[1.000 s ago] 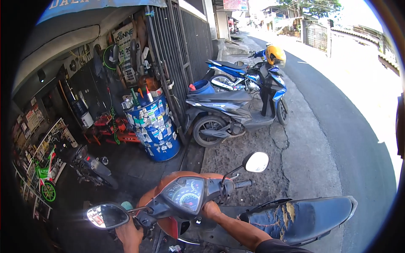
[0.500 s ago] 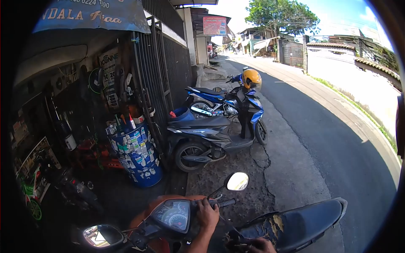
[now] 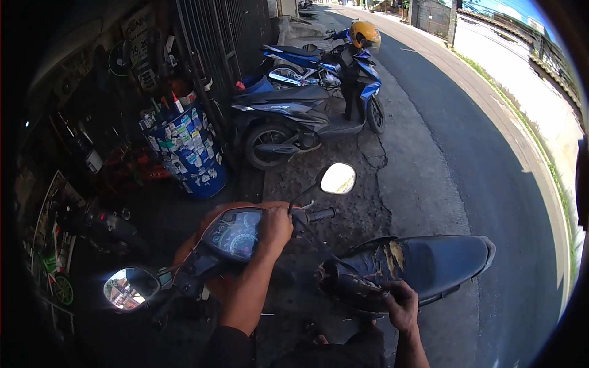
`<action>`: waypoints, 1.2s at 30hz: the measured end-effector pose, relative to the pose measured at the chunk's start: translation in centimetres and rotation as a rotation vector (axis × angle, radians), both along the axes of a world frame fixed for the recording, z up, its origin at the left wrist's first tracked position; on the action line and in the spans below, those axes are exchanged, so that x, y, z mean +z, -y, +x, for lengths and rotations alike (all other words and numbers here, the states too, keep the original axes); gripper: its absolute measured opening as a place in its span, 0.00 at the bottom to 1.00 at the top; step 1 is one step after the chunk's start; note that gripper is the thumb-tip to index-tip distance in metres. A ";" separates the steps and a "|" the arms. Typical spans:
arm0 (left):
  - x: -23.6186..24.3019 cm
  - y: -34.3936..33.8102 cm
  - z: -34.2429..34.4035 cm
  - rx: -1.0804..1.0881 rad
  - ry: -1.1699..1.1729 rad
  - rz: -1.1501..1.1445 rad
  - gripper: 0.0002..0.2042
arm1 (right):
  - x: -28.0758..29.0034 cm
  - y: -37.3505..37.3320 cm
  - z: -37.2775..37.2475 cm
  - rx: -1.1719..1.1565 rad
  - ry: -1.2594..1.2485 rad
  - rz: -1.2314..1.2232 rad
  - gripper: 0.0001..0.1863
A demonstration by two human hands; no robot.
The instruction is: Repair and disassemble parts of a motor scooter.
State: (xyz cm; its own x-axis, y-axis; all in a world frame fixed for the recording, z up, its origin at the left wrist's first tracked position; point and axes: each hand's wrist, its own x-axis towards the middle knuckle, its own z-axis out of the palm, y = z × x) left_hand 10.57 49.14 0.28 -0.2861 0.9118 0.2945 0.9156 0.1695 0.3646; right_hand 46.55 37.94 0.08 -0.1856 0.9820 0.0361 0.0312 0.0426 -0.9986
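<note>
My left hand [image 3: 275, 230] is closed at the handlebar beside the instrument panel [image 3: 236, 233] of an orange-and-black motorbike, near the mirror stem; its fingertips are hidden. Just past it are the rubber grip [image 3: 323, 214] and a round-edged mirror [image 3: 338, 178]. By the front of the torn black seat [image 3: 442, 264], my right hand [image 3: 402, 305] has its fingers pinched together at the edge of a dark part [image 3: 350, 288]. What they hold is too small and dark to tell. A thin black cable [image 3: 319, 245] stretches from the handlebar toward that part.
A second mirror [image 3: 130, 287] sticks out at lower left. Ahead stand a grey-and-blue scooter [image 3: 294, 116], a blue motorbike [image 3: 288, 58] and a yellow helmet [image 3: 364, 34]. A sticker-covered blue drum [image 3: 190, 150] stands by the dark workshop. The road [image 3: 491, 184] runs along the right.
The view has tipped downward, so the motorbike sits higher and more of both forearms shows. My right hand, mostly cut off before, is now visible beside the seat. My left hand stays at the handlebar.
</note>
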 end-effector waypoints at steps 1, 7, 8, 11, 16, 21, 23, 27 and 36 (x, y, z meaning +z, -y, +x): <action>-0.3 0.0 -0.1 0.008 0.006 -0.015 0.08 | 0.0 0.2 0.0 0.008 0.006 -0.015 0.12; 0.7 0.7 1.3 0.145 0.067 0.019 0.10 | -1.2 1.2 1.4 -0.061 -0.133 -0.046 0.11; -0.1 1.0 1.3 0.184 0.056 0.067 0.12 | -1.0 1.4 1.5 -0.071 -0.130 -0.073 0.11; -0.4 3.4 3.7 0.155 0.147 -0.161 0.18 | -0.4 1.7 2.5 -0.081 -0.133 0.007 0.10; -4.2 1.5 4.5 0.244 0.950 0.062 0.17 | -0.6 1.6 2.7 -0.018 -0.195 -0.023 0.09; 1.0 -2.6 -0.5 0.267 0.819 0.287 0.14 | 0.8 0.0 -2.9 0.045 -0.260 -0.145 0.10; 3.0 -4.0 -0.5 0.231 0.829 0.197 0.13 | 0.5 -1.5 -3.3 0.049 -0.196 -0.079 0.11; 6.9 -10.3 -1.2 -0.051 0.377 0.381 0.15 | 0.4 -2.8 -4.9 -0.013 -0.334 -0.052 0.12; 9.7 -15.4 24.6 -0.950 0.164 -0.076 0.13 | -3.1 -0.8 2.7 -0.152 -0.960 -0.368 0.14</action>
State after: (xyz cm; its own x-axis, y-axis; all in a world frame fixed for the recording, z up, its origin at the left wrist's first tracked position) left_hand 35.15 64.53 9.97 0.5478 0.7992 0.2472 0.6216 -0.5867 0.5190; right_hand 49.30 38.75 -3.02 -0.1106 0.9728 -0.2037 -0.8043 -0.2080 -0.5566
